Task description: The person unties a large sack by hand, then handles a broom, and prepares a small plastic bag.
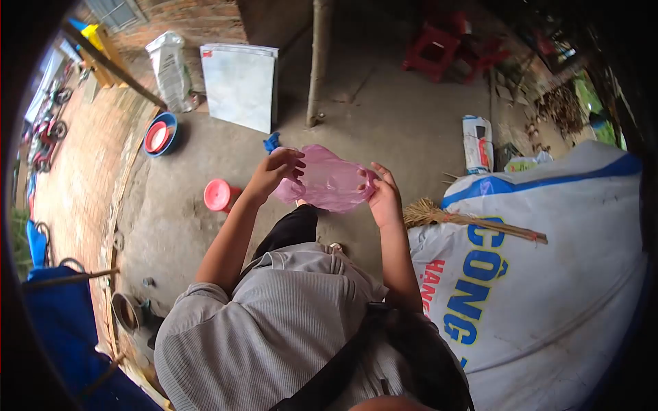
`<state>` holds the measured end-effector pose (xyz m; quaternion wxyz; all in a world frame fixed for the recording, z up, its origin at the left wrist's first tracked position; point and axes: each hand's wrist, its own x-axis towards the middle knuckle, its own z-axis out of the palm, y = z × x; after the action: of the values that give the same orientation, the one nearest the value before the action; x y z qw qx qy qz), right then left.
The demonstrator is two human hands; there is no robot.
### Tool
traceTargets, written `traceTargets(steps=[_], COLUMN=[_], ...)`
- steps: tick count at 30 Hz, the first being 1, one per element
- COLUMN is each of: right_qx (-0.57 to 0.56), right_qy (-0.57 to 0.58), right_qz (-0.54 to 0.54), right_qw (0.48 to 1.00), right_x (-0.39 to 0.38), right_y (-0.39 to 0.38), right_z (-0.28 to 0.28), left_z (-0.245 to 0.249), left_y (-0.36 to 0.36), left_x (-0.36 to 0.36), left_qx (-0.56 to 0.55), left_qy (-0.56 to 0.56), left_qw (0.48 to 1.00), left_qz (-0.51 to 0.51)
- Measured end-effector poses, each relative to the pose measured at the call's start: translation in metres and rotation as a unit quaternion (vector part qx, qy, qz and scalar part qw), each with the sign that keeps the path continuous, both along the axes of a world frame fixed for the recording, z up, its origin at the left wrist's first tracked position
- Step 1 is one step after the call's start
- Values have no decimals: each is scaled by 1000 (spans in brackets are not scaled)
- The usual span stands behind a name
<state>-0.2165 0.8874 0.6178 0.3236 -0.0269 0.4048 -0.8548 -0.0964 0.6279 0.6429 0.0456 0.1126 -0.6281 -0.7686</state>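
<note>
A thin, see-through pink plastic bag (330, 182) is stretched out in front of my body at about waist height, its mouth spread wide. My left hand (279, 170) is closed on one side of the bag, fingers curled over its edge. At the opposite side, my right hand (384, 197) grips the rim, with some fingers inside the film and others raised. Below the bag, my leg in black trousers (291, 229) shows on the concrete floor.
To the right lies a large white sack (548, 274) with a straw broom (473, 220) on it. A pink bucket (219, 196) stands left, blue and red basins (161, 135) farther off. Ahead are a wooden pole (318, 61), white panels (240, 85) and red stools (433, 49).
</note>
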Motion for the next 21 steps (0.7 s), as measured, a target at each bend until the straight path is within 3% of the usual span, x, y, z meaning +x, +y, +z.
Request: traceTargets(steps=[4, 10, 12, 14, 18, 20, 21], right_qx=[-36, 34, 104, 98, 55, 141, 125], right_qy=[55, 204, 294, 298, 354, 548, 586], right_qz=[47, 167, 146, 160, 123, 134, 135], right_qw=[997, 964, 939, 936, 926, 813, 789], right_x=[27, 75, 92, 105, 139, 157, 168], right_y=[-43, -114, -140, -175, -246, -276, -291], right_z=[34, 48, 54, 52, 45, 43, 54], left_z=[24, 56, 55, 51, 46, 38, 29], left_y=[-27, -82, -106, -138, -194, -224, -238], left_x=[56, 124, 145, 165, 213, 232, 239], left_qx=[-8, -45, -41, -72, -82, -93, 4], left_qy=[27, 97, 95, 98, 82, 94, 150], left_qw=[998, 978, 977, 980, 973, 968, 966], left_qz=[64, 181, 185, 158, 201, 214, 213])
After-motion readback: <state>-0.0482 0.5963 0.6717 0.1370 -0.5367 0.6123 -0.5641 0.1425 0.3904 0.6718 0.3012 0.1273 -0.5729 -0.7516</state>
